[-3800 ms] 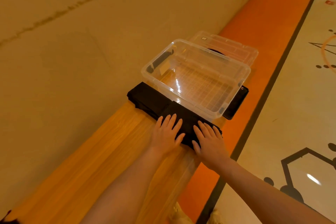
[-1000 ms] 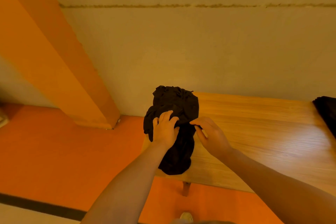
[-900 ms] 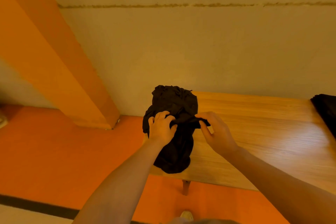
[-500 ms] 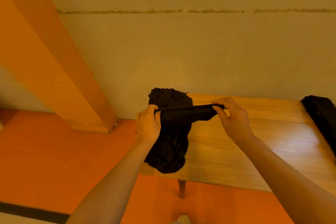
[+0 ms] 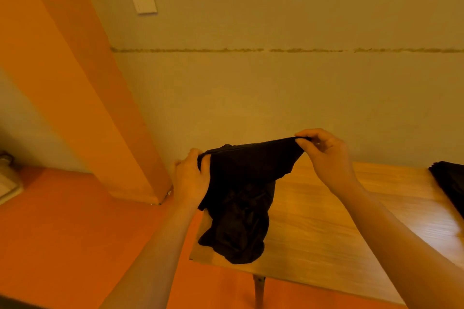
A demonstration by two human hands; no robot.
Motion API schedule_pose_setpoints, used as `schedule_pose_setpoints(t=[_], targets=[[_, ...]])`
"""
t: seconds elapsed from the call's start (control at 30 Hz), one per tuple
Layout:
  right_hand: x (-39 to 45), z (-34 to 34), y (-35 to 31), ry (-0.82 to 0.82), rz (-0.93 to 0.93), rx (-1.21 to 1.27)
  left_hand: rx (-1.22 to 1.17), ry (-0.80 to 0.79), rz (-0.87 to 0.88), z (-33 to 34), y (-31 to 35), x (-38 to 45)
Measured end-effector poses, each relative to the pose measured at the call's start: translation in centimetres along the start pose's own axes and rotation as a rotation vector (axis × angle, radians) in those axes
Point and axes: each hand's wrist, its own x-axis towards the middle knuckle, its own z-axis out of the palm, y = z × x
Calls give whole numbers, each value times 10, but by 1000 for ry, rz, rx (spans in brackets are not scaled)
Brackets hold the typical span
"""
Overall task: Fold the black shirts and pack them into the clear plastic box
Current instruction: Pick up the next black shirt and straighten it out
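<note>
A crumpled black shirt (image 5: pixel 241 198) hangs above the left end of the wooden bench (image 5: pixel 339 233), its lower bunch still lying on the wood. My left hand (image 5: pixel 192 178) grips one end of its top edge. My right hand (image 5: pixel 324 155) pinches the other end, higher up, so the edge is stretched between them. A second black shirt (image 5: pixel 449 183), folded, shows at the right edge of the bench. The clear plastic box is out of view.
A beige wall (image 5: pixel 276 83) rises right behind the bench, with a white switch plate (image 5: pixel 143 0). An orange slanted column (image 5: pixel 75 83) stands to the left. The orange floor (image 5: pixel 62 233) lies below; a bench leg (image 5: pixel 259 288) shows at the near edge.
I turned from the box and folded shirt to the bench's left end, took hold of the crumpled shirt with both hands, then lifted it and drew its top edge apart.
</note>
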Motion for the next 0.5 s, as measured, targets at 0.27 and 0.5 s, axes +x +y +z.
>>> schedule_pose_setpoints(t=[0.27,0.5], targets=[[15,15,-54,-226,-196,-17,-162,-94,223,-31,77,16],[11,33,-77,-322,-224,-57,-225,-128,379,-45,123,25]])
